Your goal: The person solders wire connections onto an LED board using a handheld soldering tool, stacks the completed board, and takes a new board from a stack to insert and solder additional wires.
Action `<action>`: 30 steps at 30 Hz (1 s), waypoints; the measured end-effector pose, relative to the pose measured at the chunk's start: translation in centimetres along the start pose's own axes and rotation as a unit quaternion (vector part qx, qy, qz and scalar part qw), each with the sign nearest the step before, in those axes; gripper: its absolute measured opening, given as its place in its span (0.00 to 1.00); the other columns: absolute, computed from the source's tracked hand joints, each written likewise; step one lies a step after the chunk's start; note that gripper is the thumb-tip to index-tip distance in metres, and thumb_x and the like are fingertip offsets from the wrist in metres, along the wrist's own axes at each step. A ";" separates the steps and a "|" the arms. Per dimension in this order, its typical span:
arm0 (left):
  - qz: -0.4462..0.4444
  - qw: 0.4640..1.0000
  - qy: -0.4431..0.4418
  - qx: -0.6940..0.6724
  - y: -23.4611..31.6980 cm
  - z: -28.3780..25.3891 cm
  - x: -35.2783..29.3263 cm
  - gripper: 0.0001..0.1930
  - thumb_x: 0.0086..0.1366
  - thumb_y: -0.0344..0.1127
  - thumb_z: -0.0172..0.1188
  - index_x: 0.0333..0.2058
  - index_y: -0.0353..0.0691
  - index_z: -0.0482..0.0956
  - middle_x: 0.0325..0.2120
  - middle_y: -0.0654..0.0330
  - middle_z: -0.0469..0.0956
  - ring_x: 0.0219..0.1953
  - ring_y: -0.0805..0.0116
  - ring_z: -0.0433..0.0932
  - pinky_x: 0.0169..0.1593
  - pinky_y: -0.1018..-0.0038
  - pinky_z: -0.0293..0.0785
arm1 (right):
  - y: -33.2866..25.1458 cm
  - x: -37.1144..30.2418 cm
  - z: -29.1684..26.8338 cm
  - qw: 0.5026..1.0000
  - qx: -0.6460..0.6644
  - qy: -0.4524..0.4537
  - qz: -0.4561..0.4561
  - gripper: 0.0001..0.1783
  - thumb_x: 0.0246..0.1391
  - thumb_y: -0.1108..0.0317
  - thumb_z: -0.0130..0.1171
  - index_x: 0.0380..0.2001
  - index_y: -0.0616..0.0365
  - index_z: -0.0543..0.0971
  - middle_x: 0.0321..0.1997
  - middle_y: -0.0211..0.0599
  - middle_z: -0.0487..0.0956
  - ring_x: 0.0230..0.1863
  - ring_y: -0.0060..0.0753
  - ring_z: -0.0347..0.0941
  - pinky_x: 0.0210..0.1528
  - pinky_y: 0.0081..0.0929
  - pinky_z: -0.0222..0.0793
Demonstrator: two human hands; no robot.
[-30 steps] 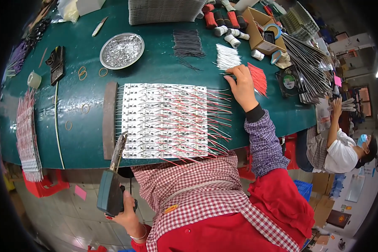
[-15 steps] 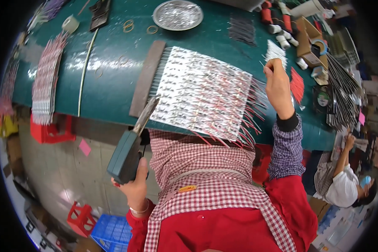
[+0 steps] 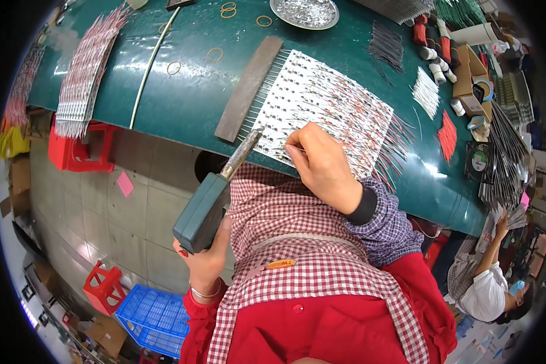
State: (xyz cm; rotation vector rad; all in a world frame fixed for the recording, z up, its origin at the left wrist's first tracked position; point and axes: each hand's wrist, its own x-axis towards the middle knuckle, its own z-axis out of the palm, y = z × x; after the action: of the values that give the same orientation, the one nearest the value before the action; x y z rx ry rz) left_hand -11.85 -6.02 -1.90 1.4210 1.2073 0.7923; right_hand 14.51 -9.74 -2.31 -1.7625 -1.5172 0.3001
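Observation:
My left hand (image 3: 209, 258) is wrapped round the handle of a dark green soldering gun (image 3: 201, 211). Its metal tip reaches the near left edge of a white panel of small circuit boards (image 3: 312, 91). Rows of red, white and dark wires stick out from the panel. Over the panel's near edge, my right hand (image 3: 326, 168) pinches a thin white wire, mostly hidden by the fingers. A flat brown bar (image 3: 249, 91) lies along the panel's left side, against a row of thin pins. To the right are piles of white wires (image 3: 426, 92), red wires (image 3: 447, 136) and dark wires (image 3: 386, 47).
A round metal dish (image 3: 306, 23) with shiny bits stands at the far side. Rubber bands (image 3: 215, 54), a thin pale rod (image 3: 151, 67) and another wired panel (image 3: 90, 73) lie leftward. A cardboard box (image 3: 465, 100) stands right. Another person (image 3: 488, 279) works beyond; a red stool (image 3: 82, 145) stands left.
My right hand has come from the white wire pile leftward and nearer, to the panel's near edge. My left hand still holds the soldering gun by the panel. The head view has shifted.

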 end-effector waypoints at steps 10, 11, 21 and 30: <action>0.074 0.994 -0.072 0.025 -0.2 0.1 0.1 0.13 0.59 0.24 0.71 0.44 0.28 0.83 0.29 0.62 0.82 0.24 0.78 0.75 0.28 0.79 0.71 | 0.6 -0.7 1.1 0.998 -0.058 0.028 -0.013 0.08 0.52 0.81 0.65 0.36 0.63 0.76 0.32 0.43 0.75 0.31 0.44 0.76 0.32 0.35 0.71; 0.062 0.995 -0.070 0.016 -0.1 0.2 0.1 0.13 0.59 0.24 0.71 0.43 0.28 0.83 0.28 0.62 0.82 0.24 0.78 0.75 0.28 0.79 0.70 | 0.6 -0.6 1.1 0.998 -0.058 0.028 -0.015 0.08 0.52 0.81 0.64 0.36 0.63 0.76 0.32 0.43 0.75 0.31 0.44 0.76 0.32 0.36 0.71; 0.046 0.995 -0.081 0.022 0.4 0.4 0.2 0.08 0.60 0.24 0.70 0.37 0.30 0.81 0.24 0.65 0.79 0.23 0.79 0.73 0.26 0.79 0.67 | 0.6 -0.6 1.3 0.997 -0.063 0.029 -0.021 0.09 0.52 0.81 0.64 0.35 0.63 0.75 0.32 0.44 0.74 0.32 0.46 0.75 0.34 0.38 0.71; 0.039 0.998 -0.054 0.022 -0.3 0.1 -0.3 0.14 0.62 0.23 0.67 0.47 0.28 0.80 0.26 0.63 0.78 0.23 0.79 0.73 0.26 0.80 0.67 | 0.6 -0.7 1.4 0.997 -0.063 0.031 -0.014 0.09 0.52 0.81 0.64 0.35 0.63 0.75 0.32 0.43 0.73 0.32 0.46 0.75 0.33 0.38 0.71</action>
State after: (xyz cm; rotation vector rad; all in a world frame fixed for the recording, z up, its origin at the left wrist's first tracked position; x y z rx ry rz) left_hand -11.93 -6.37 -2.18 1.5340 1.0977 0.7359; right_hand 13.93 -9.80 -3.89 -1.8295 -1.5455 0.1364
